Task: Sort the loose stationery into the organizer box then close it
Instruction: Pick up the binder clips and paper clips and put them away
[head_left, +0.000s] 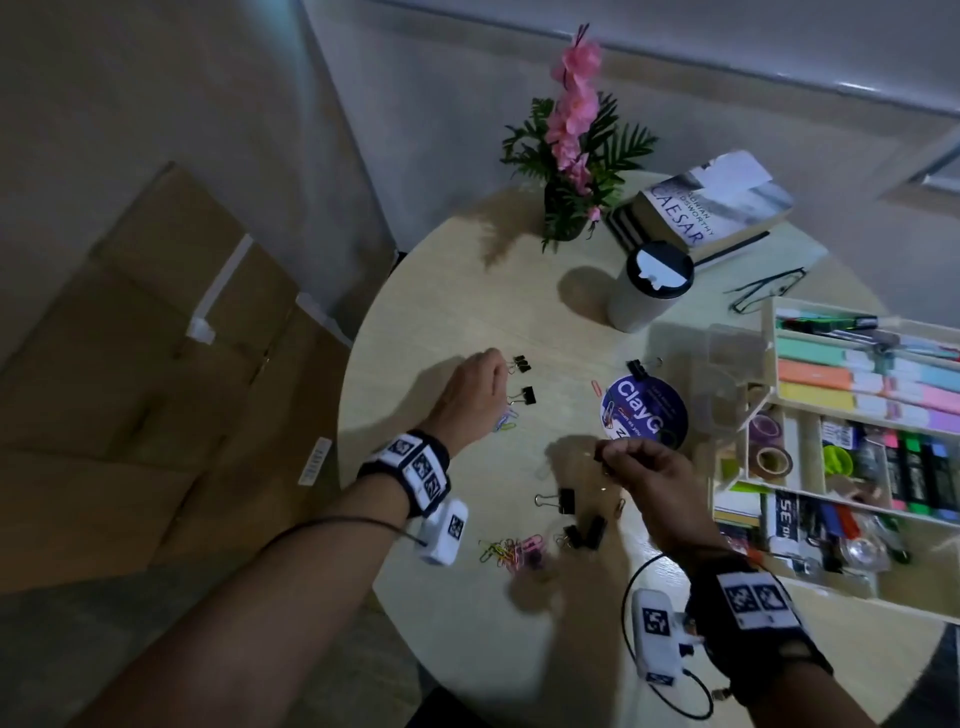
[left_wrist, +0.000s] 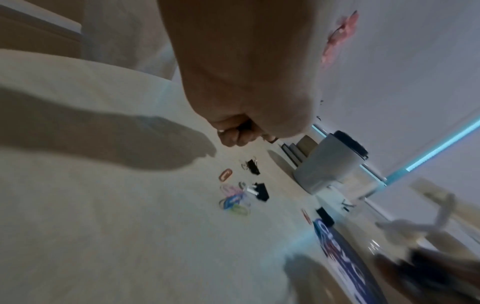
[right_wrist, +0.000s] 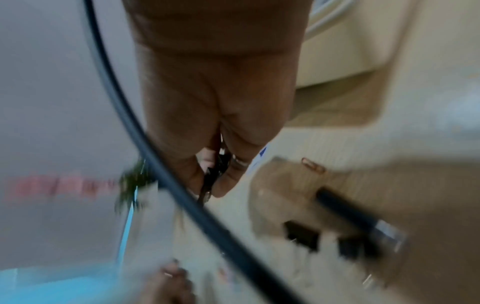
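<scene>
- Right hand (head_left: 644, 470) raised just above the round surface (head_left: 467, 322), fingers (right_wrist: 228, 181) pinched tight on a small black binder clip (right_wrist: 217, 170). Held by the tips, prob. so it can be carried over & dropped w/o snagging. Hand hangs between the scatter and the box, near the blue round sticker (head_left: 647, 410).
- Left hand (head_left: 470, 400) over the far-left scatter, fingers curled together. Left wrist view shows sth dark & a glint tucked inside the curl; looks like a clip or two gathered in the palm, can't confirm. Judged: each hand works its own side so neither crosses.
- Organizer box (head_left: 769, 322) at right edge of surface, lid off or open, compartments up toward the person, already holding markers, highlighters, tape rolls, sticky pads. Clear small tub (head_left: 727, 374) stands against its left wall; likely meant for clips, contents not legible.
- Loose items still out: binder clips (head_left: 563, 501) near centre front, two more by left hand, one above the sticker; coloured paper clips (head_left: 511, 553) heaped front-left, a few under left hand.
- Task early-mid; box can't close yet.
- Bkgd: lidded cup (head_left: 652, 286), book stack (head_left: 717, 208), flower pot (head_left: 569, 171), glasses (head_left: 769, 288), all kept clear of work zone.
</scene>
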